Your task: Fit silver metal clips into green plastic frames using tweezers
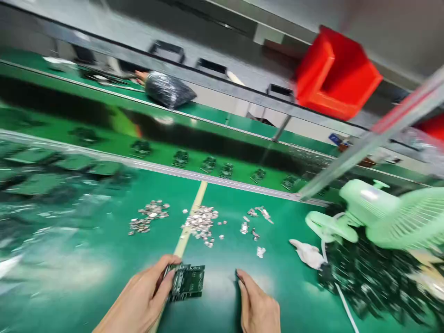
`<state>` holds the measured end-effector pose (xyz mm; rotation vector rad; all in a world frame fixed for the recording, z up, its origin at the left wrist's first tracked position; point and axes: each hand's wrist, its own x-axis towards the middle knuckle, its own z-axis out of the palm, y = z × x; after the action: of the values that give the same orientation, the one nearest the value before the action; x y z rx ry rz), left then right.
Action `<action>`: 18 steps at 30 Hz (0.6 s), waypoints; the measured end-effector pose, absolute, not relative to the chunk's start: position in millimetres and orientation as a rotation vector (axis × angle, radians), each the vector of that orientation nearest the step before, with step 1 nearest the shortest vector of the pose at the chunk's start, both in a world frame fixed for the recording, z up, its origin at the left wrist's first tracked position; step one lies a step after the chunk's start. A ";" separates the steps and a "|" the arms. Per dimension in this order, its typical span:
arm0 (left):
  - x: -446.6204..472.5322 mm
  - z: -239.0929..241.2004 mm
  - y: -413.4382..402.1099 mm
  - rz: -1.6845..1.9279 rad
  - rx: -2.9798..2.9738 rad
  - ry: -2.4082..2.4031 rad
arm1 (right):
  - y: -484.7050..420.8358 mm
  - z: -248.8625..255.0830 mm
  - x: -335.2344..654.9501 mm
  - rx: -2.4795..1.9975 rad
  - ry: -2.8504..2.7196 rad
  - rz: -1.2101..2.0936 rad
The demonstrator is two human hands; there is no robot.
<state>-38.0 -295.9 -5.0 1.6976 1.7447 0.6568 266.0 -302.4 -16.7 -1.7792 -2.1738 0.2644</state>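
My left hand (147, 296) grips a small dark green circuit board (187, 281) at its left edge, just above the green mat (104, 259). My right hand (256, 305) rests to the right of the board, not touching it, its fingers together and pointing forward; I cannot make out anything in them. Beyond both hands lie loose piles of small silvery metal parts (201, 223), one pile (147, 216) to the left and a few (255, 221) to the right.
A conveyor belt (208, 157) carries a row of small boards (208, 163) across the back. A mint-green fan (385, 215) stands at right over a heap of dark boards (374, 277). A white cloth (308, 253) lies nearby. A red bin (335, 76) sits above.
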 end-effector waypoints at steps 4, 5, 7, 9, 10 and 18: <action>-10.5 -71.0 -306.6 0.865 1.909 1.737 | -283.9 -17.5 293.7 -1.806 -2.006 0.251; -11.6 -81.4 -308.6 0.908 1.979 1.753 | -278.1 -15.4 298.6 -1.859 -1.918 0.284; -19.1 -96.5 -312.6 0.943 2.043 1.772 | -264.8 -10.6 305.2 -1.961 -1.733 0.376; -27.4 -104.7 -316.6 0.959 2.004 1.755 | -250.1 -7.1 307.1 -2.022 -1.606 0.450; -30.3 -106.5 -318.3 0.964 1.960 1.737 | -242.8 -6.1 306.3 -2.043 -1.571 0.473; -32.1 -97.2 -328.1 1.101 1.700 1.619 | -214.5 1.7 285.9 -1.832 -1.521 0.837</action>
<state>-32.1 -328.1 -97.2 1.6997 1.6189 1.1011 285.9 -214.5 1.7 -1.8322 -1.5212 0.8375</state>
